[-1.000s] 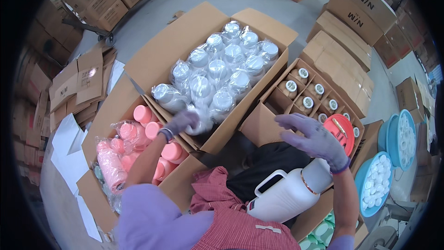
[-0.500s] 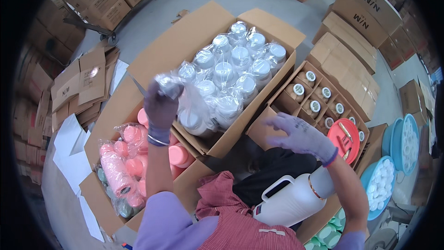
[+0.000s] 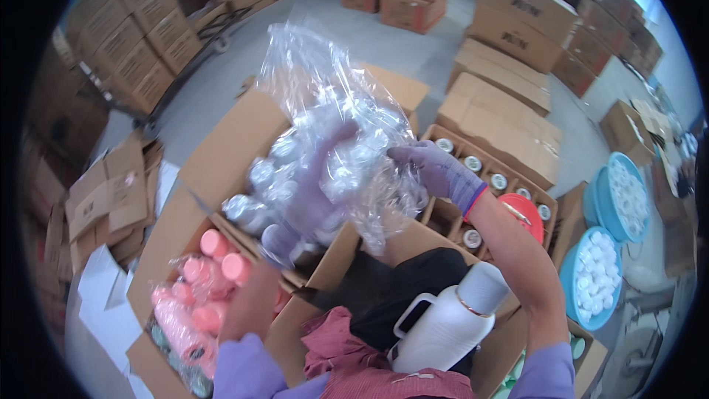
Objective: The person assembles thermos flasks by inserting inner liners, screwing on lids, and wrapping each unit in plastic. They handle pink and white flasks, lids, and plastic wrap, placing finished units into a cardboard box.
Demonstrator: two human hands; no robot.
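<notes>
A large clear plastic bag [image 3: 310, 59] spreads up above the open carton of white-lidded, plastic-wrapped bottles [image 3: 262, 171]. My right hand [image 3: 436, 166], in a purple-grey glove, pinches the bag's right side. My left hand [image 3: 306, 192], gloved too, is smeared by motion at the bag; its fingers cannot be made out, and I cannot tell whether it is inside or behind the film. Across my lap leans a white vacuum jug [image 3: 443, 329] with a side handle and grey-white top. It stands apart from both hands.
Pink bottles [image 3: 210, 273] fill a carton at the left. A divided carton with round-capped inserts [image 3: 498, 181] and a red dish [image 3: 523, 214] lies to the right. Beyond are blue basins of white caps [image 3: 597, 277]. Flattened cardboard [image 3: 111, 192] and stacked cartons surround me.
The crumpled plastic from my left hand is now opened out as a bag. My right hand has moved up and left to it. The whole view has shifted.
</notes>
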